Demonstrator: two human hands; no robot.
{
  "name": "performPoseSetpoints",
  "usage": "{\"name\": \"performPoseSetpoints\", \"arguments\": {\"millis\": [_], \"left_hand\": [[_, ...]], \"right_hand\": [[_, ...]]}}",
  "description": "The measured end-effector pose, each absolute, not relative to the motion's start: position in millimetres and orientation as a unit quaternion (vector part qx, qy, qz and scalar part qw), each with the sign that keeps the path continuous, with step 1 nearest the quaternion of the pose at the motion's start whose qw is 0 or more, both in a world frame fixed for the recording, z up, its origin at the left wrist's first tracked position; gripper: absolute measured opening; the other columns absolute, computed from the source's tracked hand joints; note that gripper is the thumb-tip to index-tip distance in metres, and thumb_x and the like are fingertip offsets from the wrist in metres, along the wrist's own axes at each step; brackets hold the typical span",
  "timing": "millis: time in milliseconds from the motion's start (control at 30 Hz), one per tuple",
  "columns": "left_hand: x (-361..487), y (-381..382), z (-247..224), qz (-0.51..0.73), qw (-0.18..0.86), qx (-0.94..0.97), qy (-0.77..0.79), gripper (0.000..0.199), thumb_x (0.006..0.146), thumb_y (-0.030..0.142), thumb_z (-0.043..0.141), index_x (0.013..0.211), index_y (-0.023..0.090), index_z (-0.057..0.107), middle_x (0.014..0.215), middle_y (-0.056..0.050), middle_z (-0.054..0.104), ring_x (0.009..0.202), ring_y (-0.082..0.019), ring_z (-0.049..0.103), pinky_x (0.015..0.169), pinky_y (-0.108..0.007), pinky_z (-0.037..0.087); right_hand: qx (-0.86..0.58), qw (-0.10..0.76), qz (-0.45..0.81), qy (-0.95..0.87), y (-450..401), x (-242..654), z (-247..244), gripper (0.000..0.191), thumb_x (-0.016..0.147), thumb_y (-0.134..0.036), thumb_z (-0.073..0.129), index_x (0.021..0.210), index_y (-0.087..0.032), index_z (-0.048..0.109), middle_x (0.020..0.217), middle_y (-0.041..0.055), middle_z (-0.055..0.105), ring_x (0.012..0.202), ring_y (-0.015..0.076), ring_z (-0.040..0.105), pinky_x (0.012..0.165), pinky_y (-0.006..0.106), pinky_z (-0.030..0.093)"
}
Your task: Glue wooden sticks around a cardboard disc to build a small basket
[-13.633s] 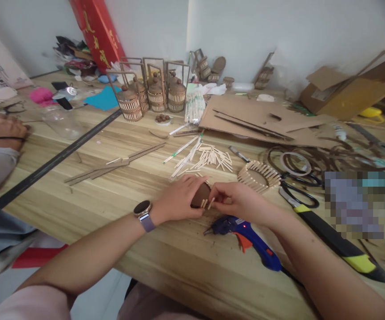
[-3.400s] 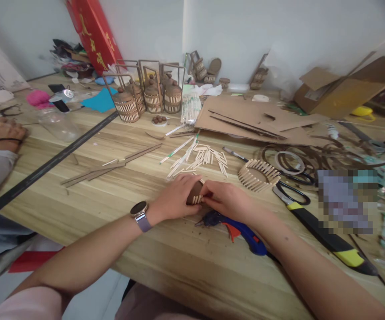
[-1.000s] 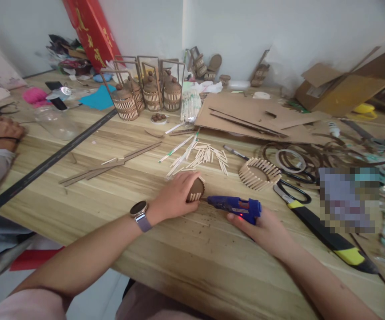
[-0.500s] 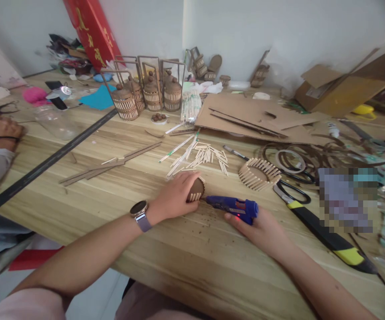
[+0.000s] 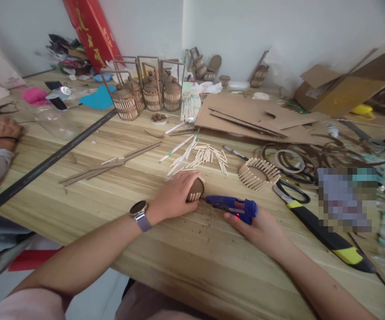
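Note:
My left hand [image 5: 179,194] is closed around a round brown disc [image 5: 195,190] with short pale sticks along its edge, tilted up on the wooden table. In my right hand [image 5: 257,226] is a blue glue gun [image 5: 234,208] with a red light; its nozzle points left and meets or nearly meets the disc's lower right edge. Beyond them lies a loose pile of short pale sticks [image 5: 207,154]. To the right, a brown ring-shaped base [image 5: 259,174] carries sticks around its rim.
Shears [image 5: 325,231] lie at the right near brown coiled strips [image 5: 315,155]. Cardboard [image 5: 245,111] and small lidded baskets [image 5: 154,98] stand or lie at the back. Another person's hands [image 5: 1,129] rest at the far left. Brown strips [image 5: 109,166] lie left of centre.

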State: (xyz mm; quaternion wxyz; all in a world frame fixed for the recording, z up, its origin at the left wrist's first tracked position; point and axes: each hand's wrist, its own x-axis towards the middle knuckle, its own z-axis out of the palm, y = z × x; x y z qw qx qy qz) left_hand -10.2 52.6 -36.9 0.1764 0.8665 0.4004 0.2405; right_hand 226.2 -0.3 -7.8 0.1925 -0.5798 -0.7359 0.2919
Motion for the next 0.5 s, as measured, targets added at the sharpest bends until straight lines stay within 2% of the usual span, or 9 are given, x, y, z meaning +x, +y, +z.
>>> {"name": "performPoseSetpoints", "arguments": {"millis": [367, 500], "left_hand": [[-9.9, 52.9, -39.0, 0.245, 0.179, 0.864, 0.402, 0.072, 0.075, 0.019, 0.066, 0.140, 0.019, 0.035, 0.140, -0.016, 0.049, 0.132, -0.033, 0.044, 0.111, -0.054, 0.037], [-10.0, 52.7, -38.5, 0.242, 0.173, 0.866, 0.403, 0.072, 0.074, 0.019, 0.067, 0.139, 0.016, 0.036, 0.139, -0.017, 0.049, 0.132, -0.033, 0.045, 0.112, -0.052, 0.038]], "right_hand": [[-0.579, 0.202, 0.284, -0.737, -0.6, 226.1, -7.9, 0.035, 0.083, -0.044, 0.051, 0.096, -0.021, 0.074, 0.087, 0.0059, 0.079, 0.078, 0.0273, 0.072, 0.067, 0.035, 0.056], [-0.576, 0.200, 0.287, -0.739, -0.6, 226.4, -8.4, 0.038, 0.083, -0.045, 0.050, 0.099, -0.019, 0.073, 0.090, 0.0075, 0.078, 0.081, 0.0281, 0.073, 0.070, 0.036, 0.057]]}}
